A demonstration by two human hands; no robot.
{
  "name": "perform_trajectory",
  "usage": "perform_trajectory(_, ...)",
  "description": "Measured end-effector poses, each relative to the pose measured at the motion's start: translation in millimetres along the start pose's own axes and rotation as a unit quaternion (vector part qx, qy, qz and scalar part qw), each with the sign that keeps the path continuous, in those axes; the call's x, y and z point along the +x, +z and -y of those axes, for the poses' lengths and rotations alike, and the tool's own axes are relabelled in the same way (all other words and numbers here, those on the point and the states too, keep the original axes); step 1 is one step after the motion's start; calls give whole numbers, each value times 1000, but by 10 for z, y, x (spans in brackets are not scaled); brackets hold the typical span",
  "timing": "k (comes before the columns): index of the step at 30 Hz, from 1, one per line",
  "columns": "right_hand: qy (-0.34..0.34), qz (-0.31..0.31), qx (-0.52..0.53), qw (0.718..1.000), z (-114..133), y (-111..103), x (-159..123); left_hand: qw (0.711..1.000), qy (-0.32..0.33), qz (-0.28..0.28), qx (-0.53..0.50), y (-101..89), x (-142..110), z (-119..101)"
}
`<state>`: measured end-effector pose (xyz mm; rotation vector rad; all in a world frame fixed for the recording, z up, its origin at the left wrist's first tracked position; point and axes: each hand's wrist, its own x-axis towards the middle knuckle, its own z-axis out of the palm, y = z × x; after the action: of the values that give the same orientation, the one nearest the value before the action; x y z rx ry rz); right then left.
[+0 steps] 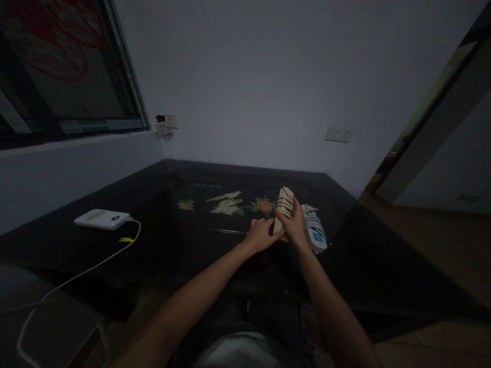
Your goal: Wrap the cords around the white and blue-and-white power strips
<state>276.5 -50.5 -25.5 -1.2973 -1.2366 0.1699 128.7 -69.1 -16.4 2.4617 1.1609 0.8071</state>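
Strip: It is in the two hands, over the table (172,250), and it leans with its top end away from the body.
Cord (285,206): It goes round the upper part of the strip (279,224). Small, even pulls should keep the loops snug; a hard tug may make them slip.
Right hand (294,225): Its fingers are bent in, with hold of the strip and the loops. A firm thumb on the loops would help stop them springing loose.
Left hand (260,236): Its fingers are curled in at the low end of the strip. Some are hidden, so I cannot tell how tight they are. This end needs a steady hold so the strip does not twist.
Blue strip (317,236): It is just beside the right hand, so elbows and wrists should move gently.
White box (100,219): It is well apart, on the left.
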Motion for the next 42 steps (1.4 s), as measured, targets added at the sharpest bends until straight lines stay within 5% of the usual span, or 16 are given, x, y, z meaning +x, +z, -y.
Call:
perform_trajectory(9, 2, 36, 80, 996, 204, 86, -124, 995, -93, 27, -38, -88, -38, -132)
perform_trajectory(15, 5, 100, 200, 975, 315, 33, -85, 974, -121, 1, -190, -78, -18, -16)
perform_trajectory(21, 66, 136, 273, 950, 323, -1, -46, 860, -81, -69, -498, -275, 163, 155)
perform_trajectory(26, 94, 256, 288, 918, 289, 92, -130, 809, -98, -87, -573, -476, 194, 353)
perform_trajectory(33, 21, 417, 145, 897, 229, 178, -284, 808, -97, -126, -568, -579, 92, 551)
perform_trajectory(40, 76, 454, 189, 867, 241, 242, -347, 815, -98, -98, -563, -607, 107, 580)
perform_trajectory(42, 86, 424, 195, 880, 252, 195, -283, 824, -93, -87, -552, -605, 129, 635)
